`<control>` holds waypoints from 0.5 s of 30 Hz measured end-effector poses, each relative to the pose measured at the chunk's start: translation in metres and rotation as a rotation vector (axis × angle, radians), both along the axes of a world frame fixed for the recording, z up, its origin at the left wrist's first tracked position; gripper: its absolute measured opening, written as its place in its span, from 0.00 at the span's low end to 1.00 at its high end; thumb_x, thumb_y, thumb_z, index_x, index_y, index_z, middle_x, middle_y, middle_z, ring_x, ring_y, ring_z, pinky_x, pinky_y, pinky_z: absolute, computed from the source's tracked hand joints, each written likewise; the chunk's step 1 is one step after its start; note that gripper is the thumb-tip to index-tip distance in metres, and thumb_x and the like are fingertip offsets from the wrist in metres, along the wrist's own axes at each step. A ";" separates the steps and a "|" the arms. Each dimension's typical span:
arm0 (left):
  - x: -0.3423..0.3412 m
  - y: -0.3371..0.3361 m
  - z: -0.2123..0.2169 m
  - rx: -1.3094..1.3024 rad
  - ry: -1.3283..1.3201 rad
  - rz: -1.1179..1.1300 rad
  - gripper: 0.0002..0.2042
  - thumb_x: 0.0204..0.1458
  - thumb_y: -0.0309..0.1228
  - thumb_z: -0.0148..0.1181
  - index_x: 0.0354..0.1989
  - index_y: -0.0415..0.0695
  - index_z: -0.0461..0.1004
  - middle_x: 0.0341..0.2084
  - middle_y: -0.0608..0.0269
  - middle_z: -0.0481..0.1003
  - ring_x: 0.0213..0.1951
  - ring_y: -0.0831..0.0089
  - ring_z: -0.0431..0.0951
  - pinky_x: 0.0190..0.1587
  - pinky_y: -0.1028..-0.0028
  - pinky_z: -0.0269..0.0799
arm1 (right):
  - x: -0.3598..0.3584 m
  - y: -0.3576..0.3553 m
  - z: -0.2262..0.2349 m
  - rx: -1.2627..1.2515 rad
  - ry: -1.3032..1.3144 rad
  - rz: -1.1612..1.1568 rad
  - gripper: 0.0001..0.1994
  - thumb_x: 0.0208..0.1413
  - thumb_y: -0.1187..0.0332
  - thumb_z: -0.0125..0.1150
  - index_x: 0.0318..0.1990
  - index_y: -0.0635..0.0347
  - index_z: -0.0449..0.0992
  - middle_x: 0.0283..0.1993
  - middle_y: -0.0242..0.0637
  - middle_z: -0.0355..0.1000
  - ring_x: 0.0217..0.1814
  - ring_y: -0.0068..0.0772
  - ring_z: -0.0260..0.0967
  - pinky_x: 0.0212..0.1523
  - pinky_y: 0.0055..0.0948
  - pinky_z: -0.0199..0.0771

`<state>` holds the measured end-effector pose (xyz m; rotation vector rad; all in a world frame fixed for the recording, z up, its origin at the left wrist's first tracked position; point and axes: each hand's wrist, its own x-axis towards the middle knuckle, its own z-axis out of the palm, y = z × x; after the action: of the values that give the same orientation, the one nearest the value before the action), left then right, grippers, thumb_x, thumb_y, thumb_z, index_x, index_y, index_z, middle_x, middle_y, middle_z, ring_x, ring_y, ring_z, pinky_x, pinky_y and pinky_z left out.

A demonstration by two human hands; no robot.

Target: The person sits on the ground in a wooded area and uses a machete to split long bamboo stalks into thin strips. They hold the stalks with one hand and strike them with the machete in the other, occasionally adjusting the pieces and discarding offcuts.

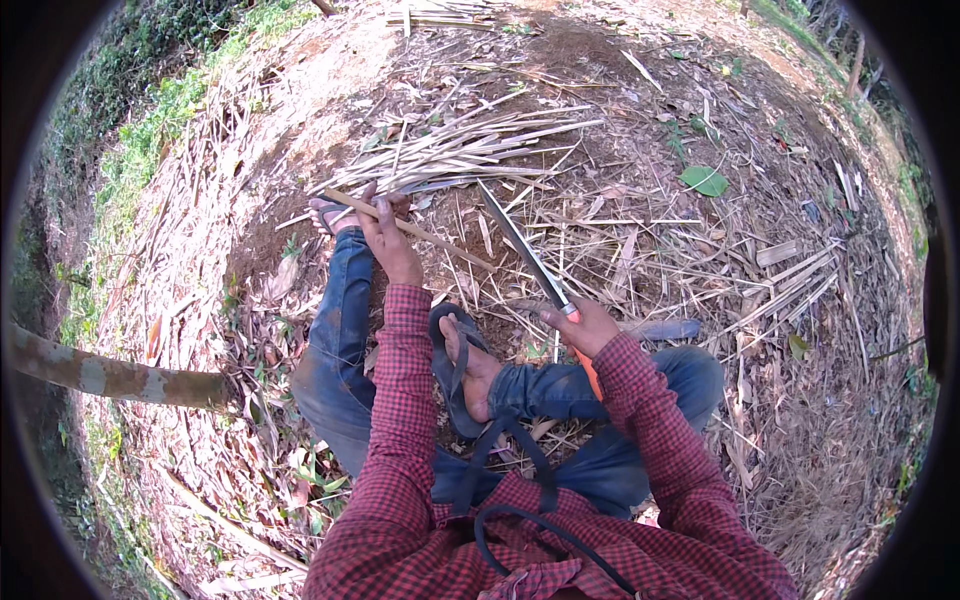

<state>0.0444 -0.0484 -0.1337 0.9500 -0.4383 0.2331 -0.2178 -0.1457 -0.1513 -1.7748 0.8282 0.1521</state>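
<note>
The outdoor ground is littered. The left hand pinches one stick; the right hand closes round one blade's handle. Beyond the left lies one pile of strips, seemingly too tangled to count.

Broad green leaf on litter, pale-blotched trunk at left, leafy undergrowth

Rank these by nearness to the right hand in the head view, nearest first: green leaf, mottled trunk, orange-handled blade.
1. Orange-handled blade: gripped in the right hand.
2. Green leaf: ahead, to the right.
3. Mottled trunk: far left.
</note>
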 end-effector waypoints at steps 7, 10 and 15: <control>-0.011 0.054 -0.039 0.330 0.184 -0.200 0.13 0.58 0.35 0.45 0.43 0.38 0.66 0.32 0.56 0.75 0.36 0.73 0.75 0.33 0.76 0.74 | 0.031 -0.004 -0.016 -0.439 0.401 0.420 0.29 0.47 0.46 0.51 0.43 0.68 0.71 0.42 0.55 0.70 0.44 0.48 0.70 0.46 0.40 0.68; 0.004 0.079 -0.021 0.221 0.180 -0.052 0.11 0.58 0.35 0.47 0.40 0.38 0.66 0.33 0.54 0.74 0.35 0.72 0.76 0.30 0.78 0.74 | 0.036 -0.002 0.003 -0.385 0.402 0.439 0.27 0.47 0.50 0.51 0.51 0.59 0.68 0.47 0.52 0.69 0.48 0.46 0.68 0.51 0.39 0.66; 0.052 0.070 0.024 0.007 0.238 0.089 0.11 0.58 0.33 0.44 0.42 0.38 0.63 0.36 0.53 0.74 0.36 0.66 0.77 0.31 0.73 0.75 | 0.028 -0.019 -0.031 -0.273 0.352 0.381 0.27 0.45 0.48 0.53 0.43 0.63 0.74 0.42 0.51 0.72 0.43 0.44 0.71 0.46 0.38 0.68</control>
<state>0.0968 0.0218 -0.1094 0.9915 -0.1789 0.1963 -0.1899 -0.1651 -0.1822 -2.1911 0.7733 0.6435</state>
